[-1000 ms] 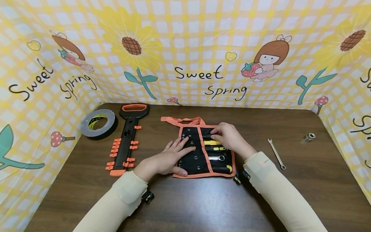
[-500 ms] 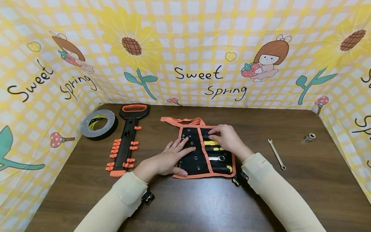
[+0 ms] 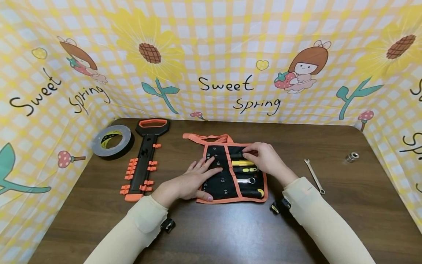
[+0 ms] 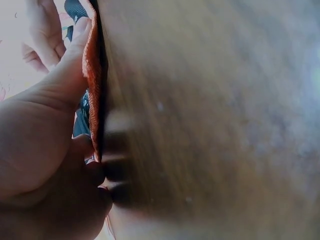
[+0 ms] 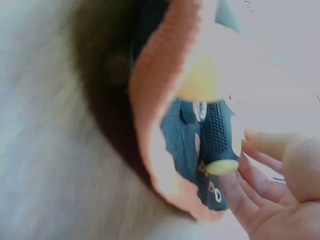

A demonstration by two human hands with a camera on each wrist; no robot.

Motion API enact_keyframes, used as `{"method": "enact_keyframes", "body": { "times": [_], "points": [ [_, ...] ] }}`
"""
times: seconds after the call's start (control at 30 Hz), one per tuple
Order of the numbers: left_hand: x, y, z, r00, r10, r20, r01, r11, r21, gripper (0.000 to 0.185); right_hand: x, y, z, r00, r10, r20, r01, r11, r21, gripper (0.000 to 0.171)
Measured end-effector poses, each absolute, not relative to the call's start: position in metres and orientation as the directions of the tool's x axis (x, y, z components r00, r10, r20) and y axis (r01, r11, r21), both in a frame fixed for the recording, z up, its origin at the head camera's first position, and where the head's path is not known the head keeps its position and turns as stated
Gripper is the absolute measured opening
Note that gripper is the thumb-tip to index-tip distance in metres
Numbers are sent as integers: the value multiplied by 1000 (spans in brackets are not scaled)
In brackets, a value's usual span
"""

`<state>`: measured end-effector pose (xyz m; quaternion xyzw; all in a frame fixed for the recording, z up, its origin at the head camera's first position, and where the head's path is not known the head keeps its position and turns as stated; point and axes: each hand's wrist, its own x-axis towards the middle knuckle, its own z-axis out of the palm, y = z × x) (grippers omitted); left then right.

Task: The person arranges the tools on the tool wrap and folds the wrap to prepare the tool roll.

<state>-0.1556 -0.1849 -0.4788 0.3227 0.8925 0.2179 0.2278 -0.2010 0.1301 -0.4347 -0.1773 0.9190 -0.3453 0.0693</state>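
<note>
A black tool pouch with orange trim (image 3: 219,185) lies spread on the table. My left hand (image 3: 196,179) rests flat across its numbered left side, fingers spread and thumb near the lower edge. At the top right pocket my right hand (image 3: 265,157) pinches a black-handled tool (image 3: 236,156), its end covered by the fingertips. Below that sit a yellow handle (image 3: 242,163), a black and yellow handle (image 3: 250,169), a ring-ended wrench (image 3: 247,180) and a yellow-tipped black tool (image 3: 259,192), all in pockets. In the right wrist view a textured black handle (image 5: 218,130) overlaps the right fingers.
Left of the pouch lies a black rack with orange clips (image 3: 144,161), beside a tape roll (image 3: 123,148). To the right are a loose combination wrench (image 3: 314,176) and a metal socket (image 3: 352,157). An orange strap (image 3: 211,138) trails behind the pouch. Patterned cloth walls (image 3: 224,44) enclose the table.
My right hand shifts slightly left, then back right along the top pocket, showing more of the yellow and black handles. The left hand stays in place on the pouch.
</note>
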Motion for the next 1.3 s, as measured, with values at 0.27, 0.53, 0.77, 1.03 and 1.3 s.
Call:
{"method": "enact_keyframes", "body": {
  "times": [0.27,0.53,0.77,1.03,1.3],
  "points": [
    [-152,-183,-474,-694,659,-291,458,715,528,99,-190,149,-432,-929,-362,81,-322,678,-660,21],
    [-149,-181,-469,-692,667,-276,462,704,540,98,-176,170,-429,-933,-342,111,-326,674,-663,18],
    [-141,-173,-442,-691,647,-323,458,737,497,95,-164,190,-426,-940,-310,143,-327,696,-639,17],
    [-144,-178,-448,-684,669,-290,468,708,529,95,-148,215,-420,-945,-278,171,-322,708,-629,15],
    [-146,-178,-454,-696,652,-300,458,725,514,97,-134,240,-420,-945,-237,227,-328,719,-613,13]
  ]
}}
